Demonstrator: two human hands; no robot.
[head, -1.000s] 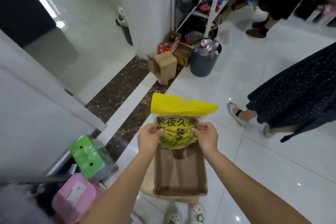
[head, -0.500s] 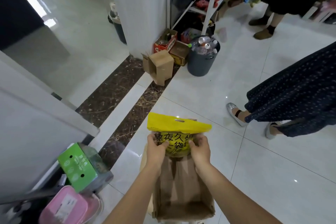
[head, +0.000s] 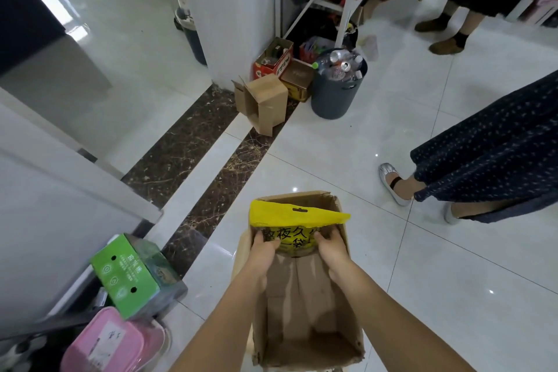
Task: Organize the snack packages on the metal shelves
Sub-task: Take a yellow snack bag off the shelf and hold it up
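A yellow snack bag (head: 290, 222) with black characters sits low inside an open cardboard box (head: 350, 338) on the white floor in front of me. My left hand (head: 265, 251) grips the bag's left side and my right hand (head: 330, 246) grips its right side, both reaching into the box. The bag's lower half is hidden behind my hands. A white metal shelf (head: 350, 0) with colourful packages stands at the far top, beside a white pillar.
A green carton (head: 126, 275) and a pink container (head: 105, 344) lie at lower left under a white counter. Cardboard boxes (head: 262, 103) and a grey bin (head: 335, 90) of bottles stand by the pillar. One person's feet (head: 392, 183) are at right, another's farther back (head: 444, 39).
Both hands have lowered the yellow bag from above the box down into it. My view has tipped down a little.
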